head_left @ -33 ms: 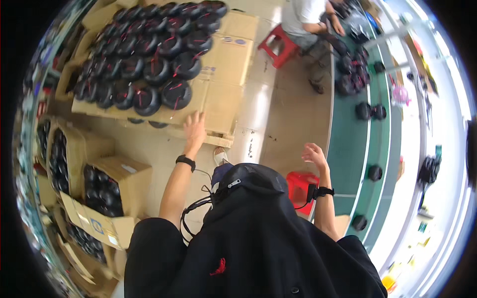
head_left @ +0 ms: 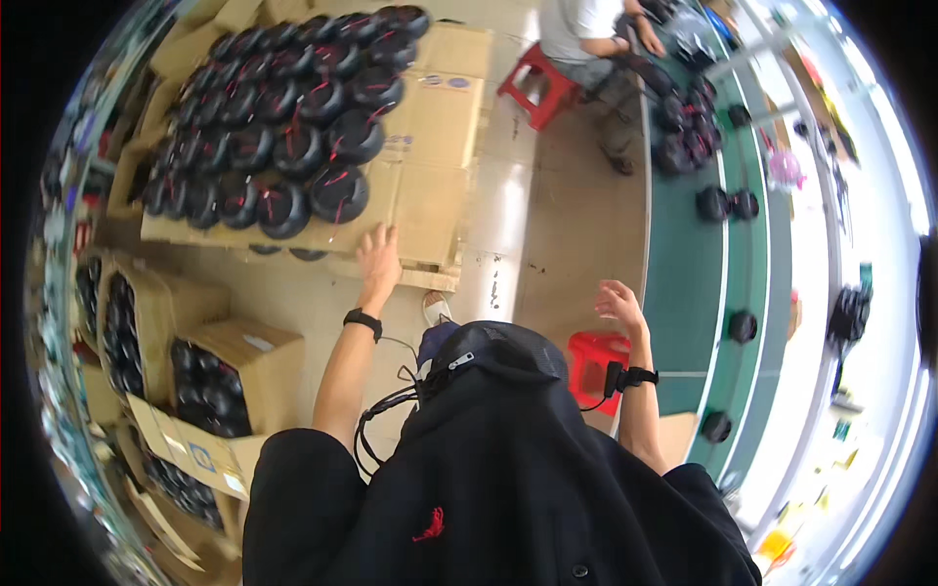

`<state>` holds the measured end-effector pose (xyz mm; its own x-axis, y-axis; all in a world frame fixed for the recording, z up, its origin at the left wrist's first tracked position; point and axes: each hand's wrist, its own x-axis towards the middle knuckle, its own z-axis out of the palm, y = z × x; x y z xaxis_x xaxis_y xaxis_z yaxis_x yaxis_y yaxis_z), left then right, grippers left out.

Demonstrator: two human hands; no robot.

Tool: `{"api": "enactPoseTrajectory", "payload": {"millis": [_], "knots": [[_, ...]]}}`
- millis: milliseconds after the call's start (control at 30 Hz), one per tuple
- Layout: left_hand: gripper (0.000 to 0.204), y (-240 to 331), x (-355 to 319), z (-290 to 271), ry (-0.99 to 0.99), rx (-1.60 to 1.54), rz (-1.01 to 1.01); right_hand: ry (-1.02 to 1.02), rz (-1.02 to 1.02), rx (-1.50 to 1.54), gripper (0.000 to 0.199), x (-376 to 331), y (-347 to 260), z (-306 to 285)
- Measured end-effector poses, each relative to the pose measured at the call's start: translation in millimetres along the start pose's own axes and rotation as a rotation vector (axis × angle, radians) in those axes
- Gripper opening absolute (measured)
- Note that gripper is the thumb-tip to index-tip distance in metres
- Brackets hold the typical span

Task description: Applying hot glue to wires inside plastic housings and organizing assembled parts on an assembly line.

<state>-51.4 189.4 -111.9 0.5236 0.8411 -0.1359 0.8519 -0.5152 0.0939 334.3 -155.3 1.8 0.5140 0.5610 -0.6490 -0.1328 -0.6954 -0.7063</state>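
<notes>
My left hand (head_left: 379,259) is at the near edge of a flat cardboard sheet (head_left: 427,210), its fingers stretched out and holding nothing. Left of it on the cardboard stand rows of round black parts (head_left: 339,193), most with a thin red wire on top; I cannot tell their exact kind. My right hand (head_left: 618,301) hangs in the air near the green workbench belt (head_left: 679,322), fingers loosely bent and apart, with nothing in them. Both wrists wear black bands.
Cardboard boxes (head_left: 259,361) holding more black parts stand at lower left. A red stool (head_left: 598,366) is below my right hand; another red stool (head_left: 539,86) has a seated person (head_left: 576,39) on it. Black parts (head_left: 743,326) sit along the green belt. A wooden pallet (head_left: 430,278) carries the cardboard.
The cardboard with its black parts has shifted slightly left in the view, and the boxes at lower left sit slightly lower. My hands keep nearly the same pose.
</notes>
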Motion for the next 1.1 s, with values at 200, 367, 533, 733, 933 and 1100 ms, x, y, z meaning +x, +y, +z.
{"api": "enactPoseTrajectory", "payload": {"millis": [200, 367, 533, 733, 933, 1100], "knots": [[0.076, 13.4, 15.1, -35.1, -0.265, 0.033, -0.005, 0.238, 0.027, 0.334, 0.032, -90.2, 105.0, -18.8], [0.088, 38.3, -12.8, -41.7, -0.349, 0.133, 0.092, 0.420, 0.096, 0.538, 0.031, -183.7, 235.2, -31.5], [0.094, 42.4, -0.7, -35.1, -0.500, 0.349, 0.020, 0.582, 0.107, 0.659, 0.031, -273.3, 294.8, -6.9], [0.084, -5.8, 67.9, -33.2, -0.365, -0.087, 0.239, 0.553, 0.111, 0.792, 0.034, -327.5, 304.7, 38.1], [0.086, 4.1, 63.2, -24.9, -0.511, 0.169, 0.343, 0.489, 0.275, 0.935, 0.036, -349.2, 370.5, 150.2], [0.091, 30.6, 88.8, -20.3, -0.849, 0.485, 0.272, 0.579, 0.687, 1.112, 0.035, -387.5, 437.1, 252.1]]}}
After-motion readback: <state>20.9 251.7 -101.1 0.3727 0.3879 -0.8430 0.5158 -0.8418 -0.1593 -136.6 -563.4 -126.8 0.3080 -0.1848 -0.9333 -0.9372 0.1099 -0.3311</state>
